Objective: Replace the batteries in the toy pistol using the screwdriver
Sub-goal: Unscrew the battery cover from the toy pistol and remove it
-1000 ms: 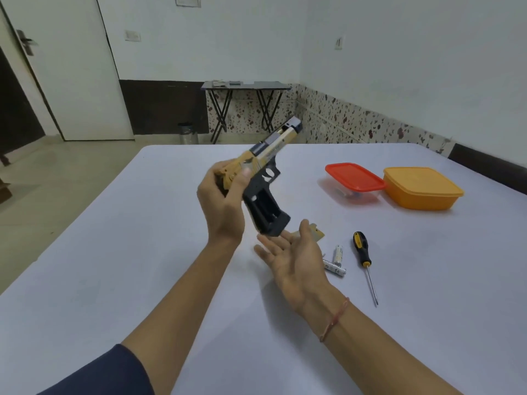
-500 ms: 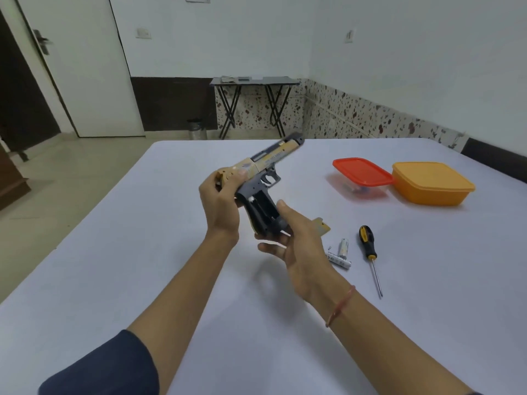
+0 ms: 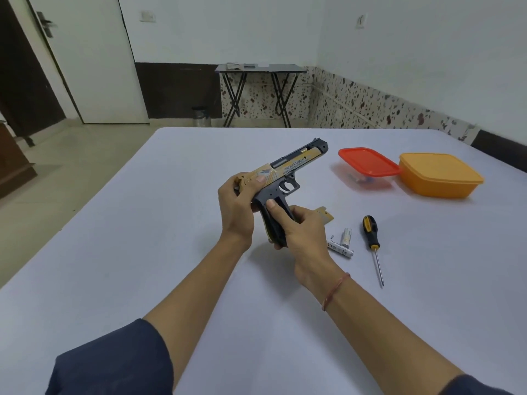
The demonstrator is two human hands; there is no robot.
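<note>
Bright, soft light. A faint shadow lies on the tabletop (image 3: 142,238) under the right hand (image 3: 302,233). The picture's edges look bent.

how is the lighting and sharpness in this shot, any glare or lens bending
Head view: light is soft and even, with only faint shadows on the table under the right hand and beside the screwdriver; no glare; wide-angle bending tilts the door at the left edge; the toy pistol is sharp, print on the batteries too small to read.

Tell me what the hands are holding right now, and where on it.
Both hold the toy pistol: the left hand grips its rear end, the right hand wraps the black handle.
</note>
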